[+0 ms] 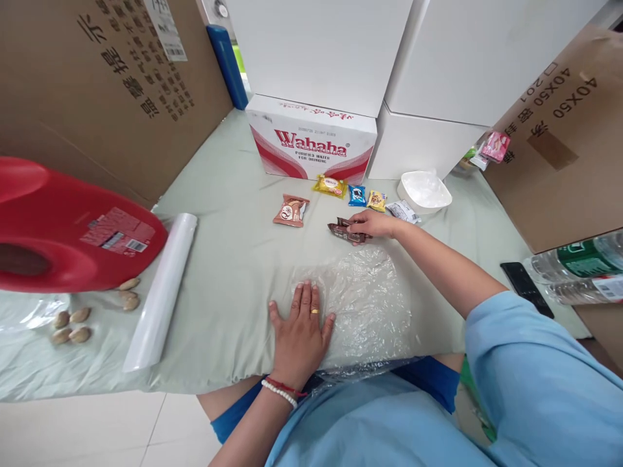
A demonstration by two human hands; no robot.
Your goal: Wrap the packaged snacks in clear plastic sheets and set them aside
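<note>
My left hand [300, 327] lies flat with fingers spread, at the left edge of a crinkled sheet of clear plastic film [370, 305]. Beyond the film, my right hand [372, 225] has its fingers closed round a dark brown snack packet [346, 231] just at the table surface. Near it lie a brown wrapped snack [291, 211], a yellow packet [329, 186], a blue packet [357, 195], a small yellow packet [377, 200] and a silver packet [403, 211]. A white plastic bowl [425, 192] stands behind the silver one.
A red jug [63, 227], a roll of plastic film [163, 292] and several nuts [79, 316] are on the left. A Wahaha carton [311, 143] stands at the back. On the right are a phone [525, 288], plastic bottles [579, 259] and a cardboard box [559, 143].
</note>
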